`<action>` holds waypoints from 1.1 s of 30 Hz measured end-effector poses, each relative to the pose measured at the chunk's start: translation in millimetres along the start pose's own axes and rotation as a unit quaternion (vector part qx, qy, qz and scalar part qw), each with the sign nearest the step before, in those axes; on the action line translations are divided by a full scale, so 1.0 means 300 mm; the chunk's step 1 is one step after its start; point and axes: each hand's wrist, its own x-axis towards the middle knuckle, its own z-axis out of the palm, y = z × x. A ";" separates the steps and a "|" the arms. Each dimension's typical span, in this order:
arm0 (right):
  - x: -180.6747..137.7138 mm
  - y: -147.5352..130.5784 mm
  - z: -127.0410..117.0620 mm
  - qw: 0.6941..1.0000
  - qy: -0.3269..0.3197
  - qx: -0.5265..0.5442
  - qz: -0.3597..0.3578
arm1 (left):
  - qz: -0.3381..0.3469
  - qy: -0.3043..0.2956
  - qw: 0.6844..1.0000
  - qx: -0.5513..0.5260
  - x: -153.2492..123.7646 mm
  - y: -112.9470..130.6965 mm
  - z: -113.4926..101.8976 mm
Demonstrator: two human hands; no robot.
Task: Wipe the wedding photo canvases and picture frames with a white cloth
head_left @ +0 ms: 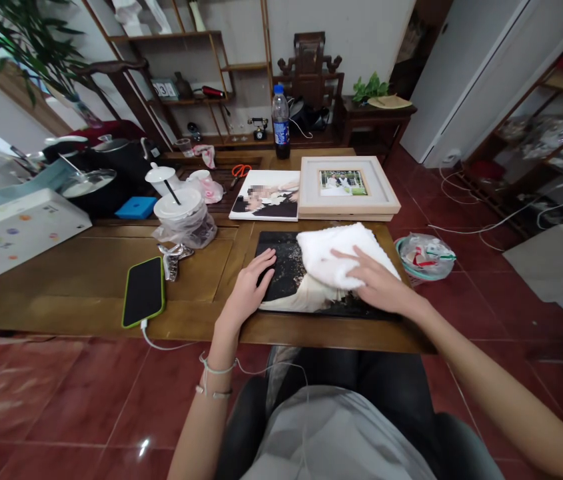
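Observation:
A dark photo panel (284, 287) with a pale, dress-like shape printed on it lies flat near the table's front edge. My left hand (252, 283) rests on its left edge, fingers stretched out and slightly apart. Over the panel's upper right part is spread a fluffy white towel (326, 243). My right hand (374, 280) lies on top of the towel with its fingers spread, pressing it against the panel; some fingertips sink into the pile. The towel and my hands cover much of the printed picture.
Behind the panel lie a canvas print (264, 207) and a wooden picture frame (386, 193). A dark-liquid bottle (280, 127) and orange scissors (240, 172) stand farther back. To the left are a charging phone (144, 293), bagged cup (181, 210) and blue box (136, 207). A lined bin (426, 257) stands right.

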 end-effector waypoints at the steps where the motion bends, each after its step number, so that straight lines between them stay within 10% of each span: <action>1: 0.025 0.035 -0.002 1.000 0.013 -0.008 0.017 | 0.000 0.001 1.000 -0.002 0.000 -0.001 0.000; 8: 0.100 0.108 0.007 0.995 0.051 -0.057 0.067 | -0.002 0.001 1.000 -0.004 0.001 -0.004 0.002; 22: -0.166 -0.279 0.005 0.987 -0.146 0.005 -0.072 | -0.003 -0.006 1.000 -0.001 0.000 0.000 0.001; 33: -0.012 0.039 -0.020 1.000 -0.014 0.004 0.019 | -0.002 -0.003 1.000 -0.002 -0.002 0.001 0.000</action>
